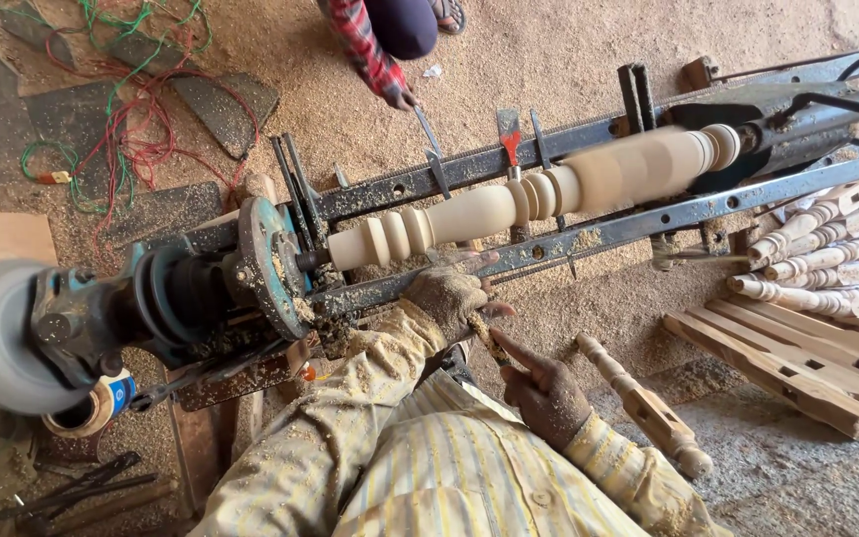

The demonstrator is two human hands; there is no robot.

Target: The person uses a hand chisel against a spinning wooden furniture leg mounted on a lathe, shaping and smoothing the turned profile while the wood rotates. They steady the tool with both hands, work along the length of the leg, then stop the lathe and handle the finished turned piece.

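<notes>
A pale turned wooden spindle spins on a long metal lathe, blurred at its thick right part. My left hand, coated in sawdust, rests against the lathe's near rail just below the spindle and grips the front of a hand tool. My right hand holds the same tool's rear end, closer to my body. The tool's tip is hidden behind my left hand.
Another person's hand reaches down to chisels lying on the far rail. Finished turned legs and wooden slats pile up at the right. One turned leg lies by my right arm. Tangled wires lie on the sawdust floor at upper left.
</notes>
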